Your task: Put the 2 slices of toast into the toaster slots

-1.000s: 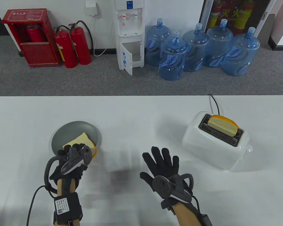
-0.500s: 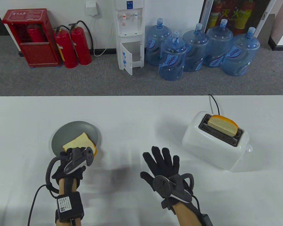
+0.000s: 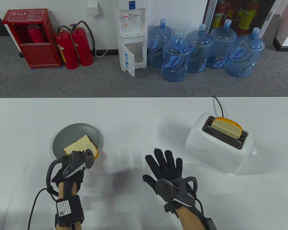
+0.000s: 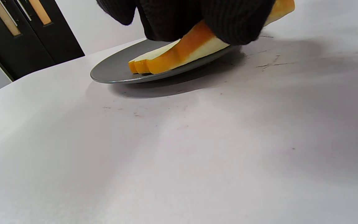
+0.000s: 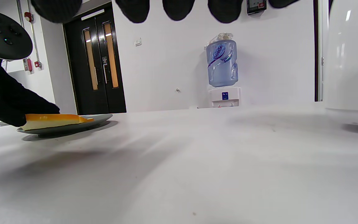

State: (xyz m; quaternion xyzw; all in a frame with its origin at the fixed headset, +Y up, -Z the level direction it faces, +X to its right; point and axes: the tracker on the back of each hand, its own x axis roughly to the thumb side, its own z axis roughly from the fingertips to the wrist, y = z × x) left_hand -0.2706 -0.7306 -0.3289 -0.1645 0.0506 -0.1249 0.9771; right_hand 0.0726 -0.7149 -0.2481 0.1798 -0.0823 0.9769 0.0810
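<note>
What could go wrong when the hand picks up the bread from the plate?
The left hand pinches only one end of the slice of toast, whose far end rests on the grey plate, so it might bend or slip out when lifted. The slice also pokes past the plate's rim, so pulling it could nudge the plate. And the toaster has just one free slot, beside the slice already in, so the aim must be careful.

A white toaster [image 3: 218, 146] with dark slots carries a pale slice [image 3: 226, 128] with an orange crust; a second slice [image 3: 80, 145], cream with an orange edge, lies on a grey plate [image 3: 69, 134]; the table [image 3: 144, 115] is white; both hands, left [image 3: 70, 169] and right [image 3: 166, 170], wear black gloves; extinguishers [image 3: 74, 46] are red; water bottles [image 3: 201, 54] are translucent blue; the carpet [image 3: 62, 81] is grey.
</note>
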